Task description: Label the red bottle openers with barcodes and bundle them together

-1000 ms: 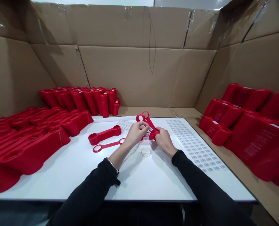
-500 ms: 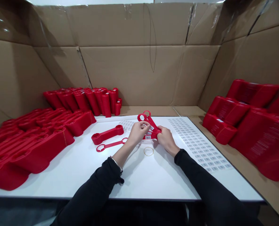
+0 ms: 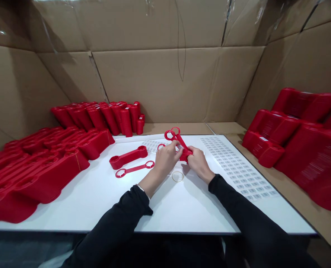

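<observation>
A small bundle of flat red plastic strips (image 3: 182, 146) is held just above the middle of the white worktop (image 3: 98, 201), gripped between both hands. The strips look thin and smooth, and each ends in an open ring. Two rings stand up at the far end of the bundle, and another pokes out to the left of the left hand (image 3: 166, 158). A pale sliver of label may show among the strips, but the fingers hide most of the bundle, so neither the number of strips nor how they are fastened can be made out.

The grip is closed on both sides. The left hand pinches the bundle's near part with its fingers curled over, and the right hand (image 3: 199, 163) presses against the red end from the other side, so the two hands nearly meet. Black sleeves (image 3: 238, 204) cover both forearms.

A thin tan rubber band (image 3: 177, 176) lies flat just below the hands. To the left lie a single ring-ended strip (image 3: 134, 168) and, just beyond it, a thick dumbbell-shaped red stack (image 3: 128, 157) with rounded ends. A barcode label sheet (image 3: 238, 167) covers the right of the worktop, and a smaller one (image 3: 151, 146) lies behind the left hand. Long red stacks (image 3: 37, 175) fill the left side, more stand at upper left (image 3: 98, 119), and labelled blocks (image 3: 293, 149) sit at right, all against a corrugated cardboard lining (image 3: 154, 85).
</observation>
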`<state>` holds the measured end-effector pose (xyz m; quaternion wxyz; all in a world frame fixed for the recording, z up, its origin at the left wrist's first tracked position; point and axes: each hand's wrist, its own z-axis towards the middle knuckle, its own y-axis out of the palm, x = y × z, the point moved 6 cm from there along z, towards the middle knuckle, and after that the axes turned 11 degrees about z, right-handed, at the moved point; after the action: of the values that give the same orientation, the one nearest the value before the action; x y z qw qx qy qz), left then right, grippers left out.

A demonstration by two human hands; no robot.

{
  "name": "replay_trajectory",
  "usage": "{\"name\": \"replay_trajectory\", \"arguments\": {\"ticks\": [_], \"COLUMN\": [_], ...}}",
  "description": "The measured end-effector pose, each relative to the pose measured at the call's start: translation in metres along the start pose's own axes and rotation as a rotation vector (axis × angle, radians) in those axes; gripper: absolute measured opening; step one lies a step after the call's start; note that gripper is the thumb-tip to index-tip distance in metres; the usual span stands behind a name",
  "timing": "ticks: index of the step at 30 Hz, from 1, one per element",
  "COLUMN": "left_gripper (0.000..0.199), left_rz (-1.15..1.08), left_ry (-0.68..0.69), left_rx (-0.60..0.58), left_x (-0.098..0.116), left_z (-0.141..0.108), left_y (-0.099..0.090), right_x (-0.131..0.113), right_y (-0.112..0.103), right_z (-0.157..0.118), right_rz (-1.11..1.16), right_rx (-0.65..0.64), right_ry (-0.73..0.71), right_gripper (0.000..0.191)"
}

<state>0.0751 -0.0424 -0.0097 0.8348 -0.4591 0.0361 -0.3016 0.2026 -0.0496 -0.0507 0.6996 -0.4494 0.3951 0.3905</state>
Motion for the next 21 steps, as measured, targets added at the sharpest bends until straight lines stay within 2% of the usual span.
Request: {"name": "replay_trajectory", "arguments": {"ticks": [3,7,13,17,21], "left_gripper": [0.028,0.050,0.048,0.037,0.024], "left_rz": [0.118,0.144,-0.008,-0.056,-0.078], "left_ry": [0.089,0.114,-0.015,-0.073,-0.071], "left_rx": [0.061,0.148,0.236,0.264,0.261], "left_x": [0.004,-0.003,-0.021,-0.025,-0.028], "left_z": [0.001,0.006,0.011,0.012,0.016], "left_y": [-0.003,-0.005,0.000,0.001,-0.003], "right_x": [0.000,0.001,0.006,0.003,0.000], "right_y": [0.000,0.003,0.010,0.010,0.008], "right_z": [0.000,-0.001,-0.001,-0.001,-0.002], "right_rz": [0.025,0.051,0.172,0.140,0.110], "right_rx": [-0.001,-0.014,-0.049,-0.048,-0.053], "right_ry": [-0.007,-0.017,0.079,0.066,0.039], "right_gripper": [0.023,0.024,0.032,0.032,0.031]}}
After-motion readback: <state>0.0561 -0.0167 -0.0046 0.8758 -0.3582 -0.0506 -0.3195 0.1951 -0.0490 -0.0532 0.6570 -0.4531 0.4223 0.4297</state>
